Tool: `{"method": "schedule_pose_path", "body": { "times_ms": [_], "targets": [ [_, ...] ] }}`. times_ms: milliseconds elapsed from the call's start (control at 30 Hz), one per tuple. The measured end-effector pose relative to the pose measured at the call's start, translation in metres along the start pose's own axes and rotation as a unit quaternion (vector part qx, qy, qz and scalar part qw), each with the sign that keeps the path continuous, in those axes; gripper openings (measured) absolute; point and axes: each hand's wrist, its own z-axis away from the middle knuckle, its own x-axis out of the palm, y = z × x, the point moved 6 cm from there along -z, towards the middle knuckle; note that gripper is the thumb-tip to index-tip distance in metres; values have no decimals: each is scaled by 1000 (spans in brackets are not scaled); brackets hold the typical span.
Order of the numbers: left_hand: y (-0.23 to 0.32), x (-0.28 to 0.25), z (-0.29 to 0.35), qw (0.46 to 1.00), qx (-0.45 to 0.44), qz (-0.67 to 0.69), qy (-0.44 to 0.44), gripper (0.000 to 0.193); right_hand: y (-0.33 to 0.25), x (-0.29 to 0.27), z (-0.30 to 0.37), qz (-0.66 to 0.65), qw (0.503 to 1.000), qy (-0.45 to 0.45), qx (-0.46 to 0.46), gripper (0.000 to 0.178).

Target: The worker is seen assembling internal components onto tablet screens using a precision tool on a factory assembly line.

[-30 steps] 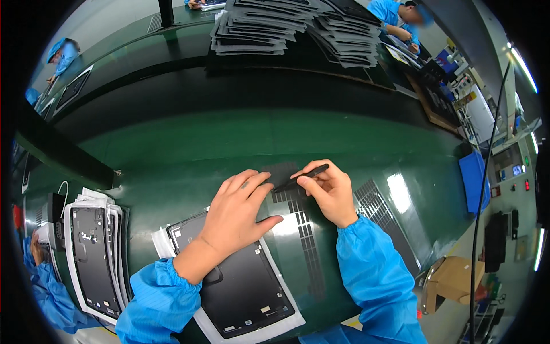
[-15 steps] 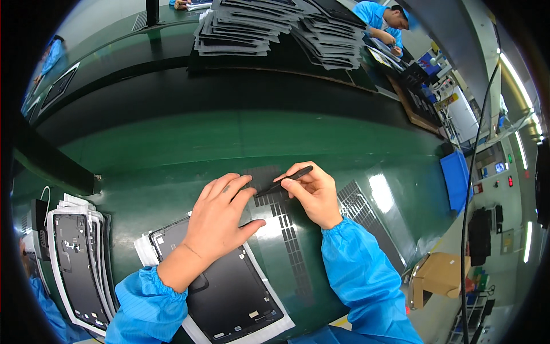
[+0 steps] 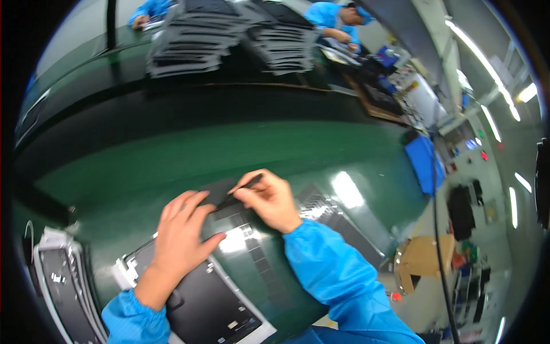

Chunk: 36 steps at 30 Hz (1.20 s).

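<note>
My right hand (image 3: pixel 268 200) pinches a slim black tweezers-like tool (image 3: pixel 252 182), its narrow end pointing down and left toward the fingertips of my other hand. Fingers apart, my left hand (image 3: pixel 186 232) reaches over a black panel (image 3: pixel 215 301) on white backing, and its fingertips rest by the upper end of a clear sheet bearing a strip of small dark rectangles (image 3: pixel 260 264). Whether the tool's tip has hold of a rectangle is too blurred to tell. Part of the panel is hidden beneath my left hand and forearm.
Stacked panels (image 3: pixel 57 281) with white liners stand at the left. Right of my hands lies another patterned sheet (image 3: pixel 349 235). Tall stacks of dark sheets (image 3: pixel 195 43) occupy the far side. Beyond are a blue bin (image 3: pixel 424 163), a cardboard box (image 3: pixel 427 258) and co-workers in blue sleeves.
The whole view has shifted, so the bench and both hands appear farther left. My right hand still pinches the tool beside my left fingertips; little else differs.
</note>
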Motion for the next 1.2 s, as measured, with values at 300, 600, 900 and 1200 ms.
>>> {"method": "schedule_pose_path", "body": {
  "times_ms": [300, 600, 900, 1200],
  "targets": [
    [3, 1, 1, 1000, -18, -22, 1, 49, -1, 6, -1, 30, 998, -15, -53, 13],
    [3, -1, 1, 999, -28, -15, -8, 46, -4, 7, 0, 21, 999, -40, -29, 14],
    [8, -1, -1, 1000, -17, -15, -15, 50, -13, 4, 4, 34, 998, -46, -32, 12],
    [13, -42, 14, 997, 3, 19, 73, 43, -16, -9, 6, -69, 996, 50, -8, 16]
  ]
}}
